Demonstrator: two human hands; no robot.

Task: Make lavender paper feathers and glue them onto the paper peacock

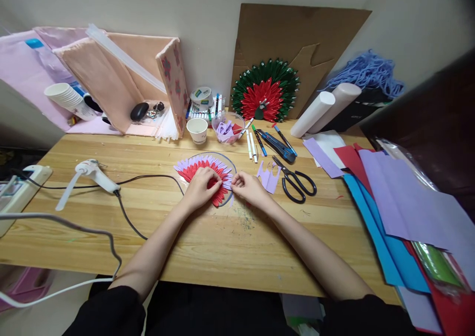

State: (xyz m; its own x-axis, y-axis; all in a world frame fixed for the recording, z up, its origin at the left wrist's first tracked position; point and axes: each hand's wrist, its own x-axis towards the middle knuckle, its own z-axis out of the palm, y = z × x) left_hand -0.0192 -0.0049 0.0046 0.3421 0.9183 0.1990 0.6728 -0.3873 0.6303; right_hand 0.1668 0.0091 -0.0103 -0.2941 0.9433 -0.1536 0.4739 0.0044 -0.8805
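A fan-shaped paper craft (193,170) of red inner petals and lilac outer petals lies in the middle of the table, over a dark round outline. My left hand (202,187) is on the red petals, fingers bent and holding the craft against the table. At its right edge, my right hand (249,187) is closed in a pinch at a lilac paper strip; the fingertips hide part of it. Lilac paper scraps (269,176) and black-handled scissors (295,180) lie to the right of this hand.
A glue gun (97,176) with its cord lies left, near a power strip (22,192). Behind are a paper cup (197,130), a clear bowl (227,134), pens, and a utility knife (276,145). A red-green petal fan (265,91) leans on cardboard. Coloured paper (404,192) covers the right side.
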